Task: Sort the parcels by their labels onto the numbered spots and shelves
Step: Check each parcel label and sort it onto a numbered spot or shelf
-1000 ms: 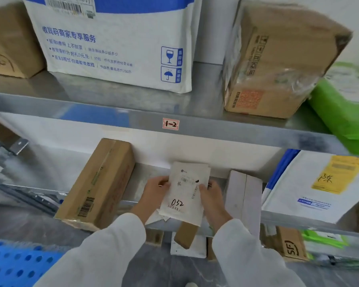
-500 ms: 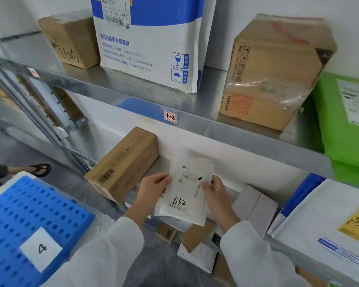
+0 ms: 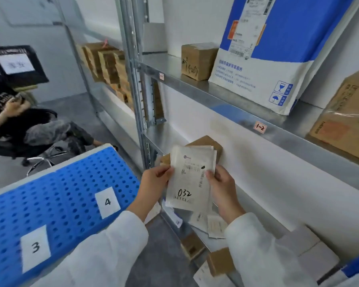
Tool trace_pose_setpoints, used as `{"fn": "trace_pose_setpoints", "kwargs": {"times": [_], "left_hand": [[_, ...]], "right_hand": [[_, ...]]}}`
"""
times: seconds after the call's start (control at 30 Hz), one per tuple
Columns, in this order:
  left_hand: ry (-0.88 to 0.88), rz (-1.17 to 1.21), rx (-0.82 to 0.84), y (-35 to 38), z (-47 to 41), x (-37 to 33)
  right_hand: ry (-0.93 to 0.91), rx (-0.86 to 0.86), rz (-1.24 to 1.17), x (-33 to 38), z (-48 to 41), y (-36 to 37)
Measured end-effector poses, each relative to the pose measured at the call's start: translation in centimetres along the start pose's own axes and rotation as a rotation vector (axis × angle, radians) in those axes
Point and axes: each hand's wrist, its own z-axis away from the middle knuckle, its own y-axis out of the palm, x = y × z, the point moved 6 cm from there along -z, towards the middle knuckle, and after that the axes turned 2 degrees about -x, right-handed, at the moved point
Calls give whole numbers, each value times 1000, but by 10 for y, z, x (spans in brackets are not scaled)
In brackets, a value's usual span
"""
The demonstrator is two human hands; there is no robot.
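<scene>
I hold a flat white envelope parcel (image 3: pixel 192 179) marked "032" upright in front of the lower shelf. My left hand (image 3: pixel 155 181) pinches its left edge and my right hand (image 3: pixel 221 184) grips its right edge. A brown box (image 3: pixel 205 142) lies on the lower shelf right behind the envelope, mostly hidden by it. The upper shelf edge carries a small tag "1-2" (image 3: pixel 260 127). To my left is a blue perforated platform (image 3: pixel 60 195) with paper spots "3" (image 3: pixel 35 247) and "4" (image 3: pixel 107 201).
On the upper shelf stand a small brown box (image 3: pixel 197 61), a tall blue-and-white mailer (image 3: pixel 265 50) and a taped brown box (image 3: pixel 344 119). Small boxes and envelopes lie under the lower shelf (image 3: pixel 197 245). A person sits on a chair (image 3: pixel 19 125) at far left.
My view has swung left: the blue platform with spots 3 and 4 and the seated person came into sight. Both hands keep the same hold on the envelope.
</scene>
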Motion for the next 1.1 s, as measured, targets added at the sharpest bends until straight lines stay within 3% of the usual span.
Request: {"fn": "trace_pose_setpoints", "kwargs": {"times": [0.2,0.47,0.7,1.1], "left_hand": [[49,76,-157,-98,40,10],[2,231,-371,-225,122,42],[0,254,-438,-316,198,62],[-17,267,-898,-470,329,98]], "right_hand": [[-67,151,-102,20,45,88],[-85,394,-3,36,135,176],[-162,541,93,36,218,249],[-110,996,82,28,365,395]]}}
